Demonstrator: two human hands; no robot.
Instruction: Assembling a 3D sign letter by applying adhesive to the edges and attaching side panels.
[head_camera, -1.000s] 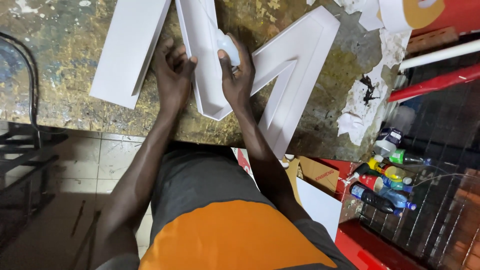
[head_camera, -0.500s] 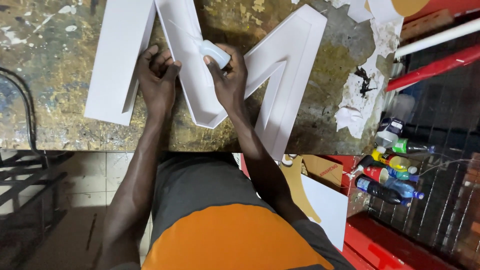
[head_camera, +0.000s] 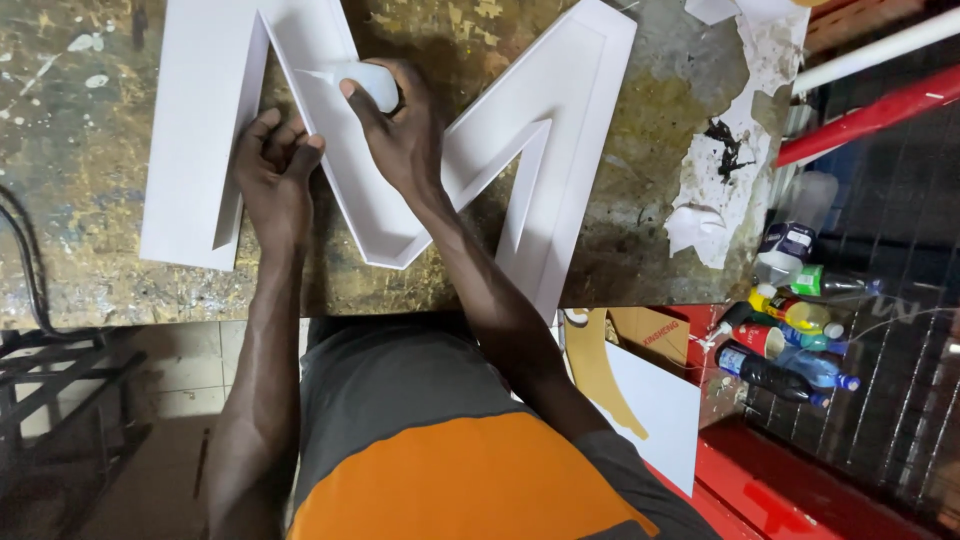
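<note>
Two hands meet mid-letter: my right hand (head_camera: 400, 130) grips a white bottle (head_camera: 365, 80); left hand's (head_camera: 275, 175) fingers curl closed against the white letter's (head_camera: 560, 120) inner wall.

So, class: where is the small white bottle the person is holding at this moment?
The small white bottle is in the right hand, held over the middle channel of the big white letter shape on the worktable, just right of the left hand.

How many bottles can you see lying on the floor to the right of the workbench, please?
About 6, clustered by the bench's lower right corner: a white bottle, green, yellow, red, blue and dark. They overlap, so others may be hidden.
</note>
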